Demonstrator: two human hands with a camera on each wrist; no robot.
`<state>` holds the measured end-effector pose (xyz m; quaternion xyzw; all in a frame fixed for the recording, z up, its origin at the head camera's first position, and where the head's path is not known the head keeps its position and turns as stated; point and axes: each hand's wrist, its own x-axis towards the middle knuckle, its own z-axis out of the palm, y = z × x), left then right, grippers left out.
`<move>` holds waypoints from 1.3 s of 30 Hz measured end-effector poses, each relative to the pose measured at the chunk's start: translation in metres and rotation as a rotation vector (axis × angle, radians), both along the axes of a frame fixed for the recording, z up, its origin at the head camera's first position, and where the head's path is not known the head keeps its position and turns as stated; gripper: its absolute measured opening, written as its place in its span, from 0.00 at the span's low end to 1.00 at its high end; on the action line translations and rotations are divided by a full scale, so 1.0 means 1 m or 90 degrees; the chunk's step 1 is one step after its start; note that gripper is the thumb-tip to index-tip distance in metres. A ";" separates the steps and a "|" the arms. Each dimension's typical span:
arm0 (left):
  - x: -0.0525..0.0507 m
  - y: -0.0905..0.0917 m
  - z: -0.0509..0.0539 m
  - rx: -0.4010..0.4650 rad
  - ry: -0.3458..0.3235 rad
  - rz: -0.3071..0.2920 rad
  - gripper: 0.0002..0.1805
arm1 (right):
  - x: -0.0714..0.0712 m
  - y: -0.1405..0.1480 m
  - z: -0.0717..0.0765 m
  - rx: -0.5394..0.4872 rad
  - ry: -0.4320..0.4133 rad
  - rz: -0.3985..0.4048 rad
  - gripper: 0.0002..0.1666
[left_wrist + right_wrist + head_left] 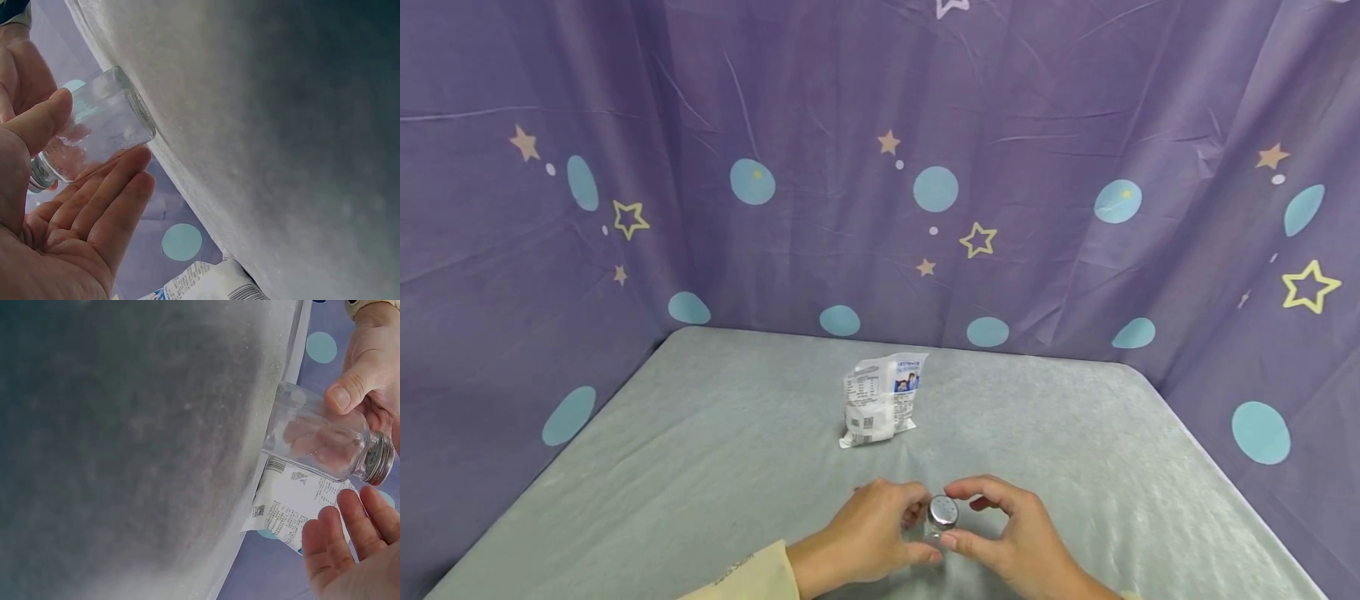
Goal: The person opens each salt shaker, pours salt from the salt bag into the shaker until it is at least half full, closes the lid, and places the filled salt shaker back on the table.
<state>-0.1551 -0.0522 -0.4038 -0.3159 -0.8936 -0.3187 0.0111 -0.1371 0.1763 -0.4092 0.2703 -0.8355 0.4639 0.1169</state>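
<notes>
Has left hand (874,532) and right hand (1030,537), with fingers loosely spread, around clear glass shaker with silver metal cap (943,512); cannot tell if touching. Stands upright between them on grey-green cloth-covered table (700,467). Shows white printed packet (872,404) beyond, then purple patterned curtain (850,100).

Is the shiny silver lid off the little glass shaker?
No, the silver lid sits on top of the glass shaker.
</notes>
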 end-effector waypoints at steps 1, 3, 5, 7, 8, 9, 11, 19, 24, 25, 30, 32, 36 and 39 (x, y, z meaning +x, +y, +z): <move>0.000 0.000 0.000 -0.002 0.001 0.002 0.20 | 0.000 -0.001 0.000 -0.004 0.001 0.003 0.23; 0.000 0.001 0.000 -0.005 0.001 0.004 0.21 | -0.001 -0.002 0.000 -0.010 0.013 0.013 0.23; 0.000 0.001 0.000 -0.006 0.002 0.006 0.21 | -0.001 -0.003 0.000 -0.015 0.033 0.025 0.23; 0.001 0.001 -0.001 -0.005 0.003 0.005 0.21 | -0.002 -0.004 0.000 -0.022 0.045 0.035 0.24; 0.001 0.001 -0.001 -0.004 0.006 0.005 0.21 | -0.002 -0.004 0.001 -0.025 0.051 0.039 0.24; 0.001 0.001 -0.001 -0.003 0.008 0.004 0.21 | -0.002 -0.004 0.001 -0.028 0.054 0.042 0.24; 0.001 0.002 -0.001 -0.002 0.012 0.003 0.20 | -0.002 -0.005 0.001 -0.031 0.058 0.048 0.24; 0.001 0.003 0.001 -0.011 0.010 0.007 0.22 | -0.003 -0.005 -0.001 -0.031 0.067 0.047 0.25; 0.001 0.004 0.001 -0.017 0.009 0.006 0.23 | -0.003 -0.005 -0.001 -0.033 0.071 0.044 0.24; 0.001 0.004 0.001 -0.016 0.009 0.006 0.23 | -0.003 -0.005 -0.001 -0.034 0.069 0.043 0.24; 0.000 0.005 0.000 -0.013 0.014 0.006 0.23 | -0.003 -0.005 0.000 -0.036 0.058 0.042 0.23; 0.000 0.005 0.000 -0.011 0.016 0.005 0.23 | -0.003 -0.004 0.000 -0.035 0.062 0.044 0.22; 0.000 0.005 -0.001 -0.006 0.019 0.003 0.23 | -0.003 -0.003 -0.001 -0.036 0.061 0.045 0.21; -0.001 0.006 -0.002 -0.008 0.023 0.006 0.23 | -0.003 -0.001 -0.002 -0.036 0.068 0.044 0.21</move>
